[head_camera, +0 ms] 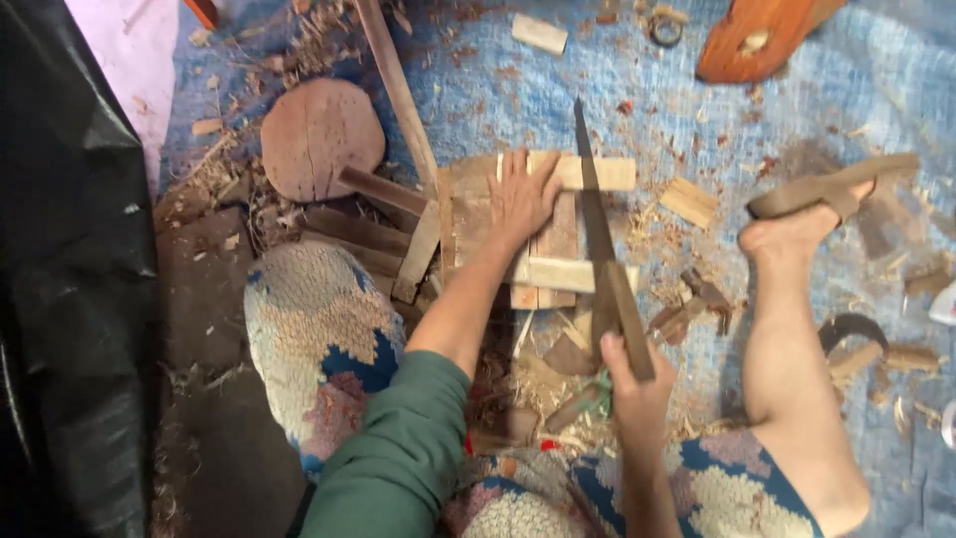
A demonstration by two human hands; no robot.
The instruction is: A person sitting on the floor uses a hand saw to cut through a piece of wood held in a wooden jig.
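Wood strips [558, 234]: light, stiff, splintery; left hand [520, 196] pressed flat on them, fingers spread. Right hand [637, 391] clamped round blade [596, 229] handle, just beside strips; hold there.

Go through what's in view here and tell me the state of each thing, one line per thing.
Left hand: palm down, pressing on the wood pieces.
Right hand: closed around the handle.
Long blade: held up, tip pointing away over the wood.
Wood pieces: lying flat, stacked crosswise.
Round wooden block: lying flat, cracked.
Sandal: on the foot, tilted up.
Blue mat: strewn with shavings.
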